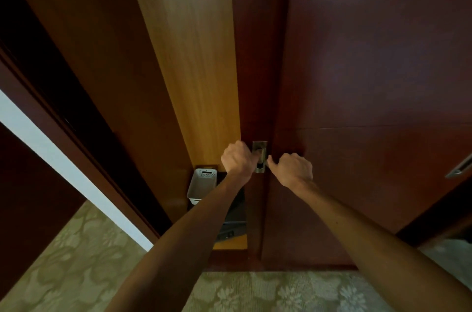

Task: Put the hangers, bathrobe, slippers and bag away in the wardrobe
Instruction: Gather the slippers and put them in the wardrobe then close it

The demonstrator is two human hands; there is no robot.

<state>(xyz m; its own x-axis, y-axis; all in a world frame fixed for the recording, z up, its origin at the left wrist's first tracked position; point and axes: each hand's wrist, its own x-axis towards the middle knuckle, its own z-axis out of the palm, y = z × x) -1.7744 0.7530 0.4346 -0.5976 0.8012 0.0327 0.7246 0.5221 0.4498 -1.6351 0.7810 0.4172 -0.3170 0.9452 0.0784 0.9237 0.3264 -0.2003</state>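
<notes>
The dark red-brown wardrobe door (pixel 258 81) stands partly slid, leaving a gap onto the lighter wooden inside (pixel 189 56). My left hand (pixel 238 158) has its fingers hooked into the recessed metal handle (pixel 260 148) of that door. My right hand (pixel 293 167) is just right of the handle, fingers curled at the edge of the neighbouring door panel (pixel 370 81), thumb touching the handle plate. No hangers, bathrobe, slippers or bag are in sight.
A white perforated basket (pixel 201 182) sits on a shelf inside the gap, with a dark object (pixel 232 230) below it. Another metal handle (pixel 459 167) shows at the far right. Patterned green carpet (pixel 76 260) covers the floor; a white wall strip (pixel 63 158) runs at the left.
</notes>
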